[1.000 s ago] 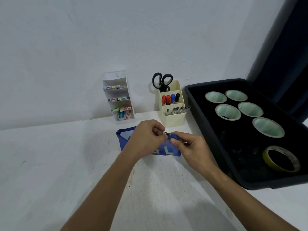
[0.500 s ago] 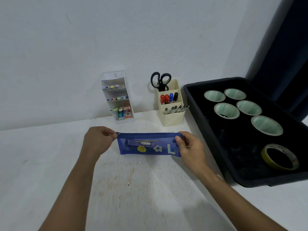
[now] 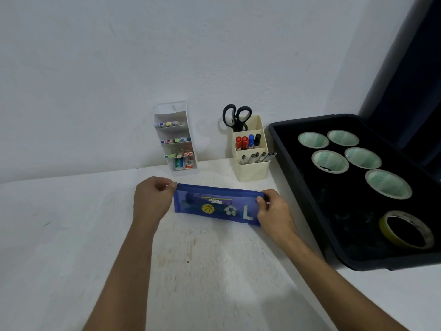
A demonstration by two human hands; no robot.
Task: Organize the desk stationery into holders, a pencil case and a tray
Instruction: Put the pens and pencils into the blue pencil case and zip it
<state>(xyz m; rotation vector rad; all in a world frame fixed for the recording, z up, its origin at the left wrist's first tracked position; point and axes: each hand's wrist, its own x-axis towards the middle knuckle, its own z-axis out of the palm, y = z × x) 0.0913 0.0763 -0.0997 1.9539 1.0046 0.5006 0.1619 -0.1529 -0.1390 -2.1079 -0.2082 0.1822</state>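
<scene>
Pencil case: we see the blue pencil case lying flat on the white counter, centre of view, long side running 9 to 3 o'clock, zip edge at 12.
Left hand: our left hand sits at the case's 9 o'clock end, fingers pinched together on the zip pull.
Right hand: our right hand grips the 3 o'clock end, thumb and fingers clamped on the fabric.
Holders: a clear tiered holder at 11 o'clock of the case, a cream holder with scissors at 1 o'clock.
Tray: the black tray at 3 o'clock holds tape rolls.
</scene>
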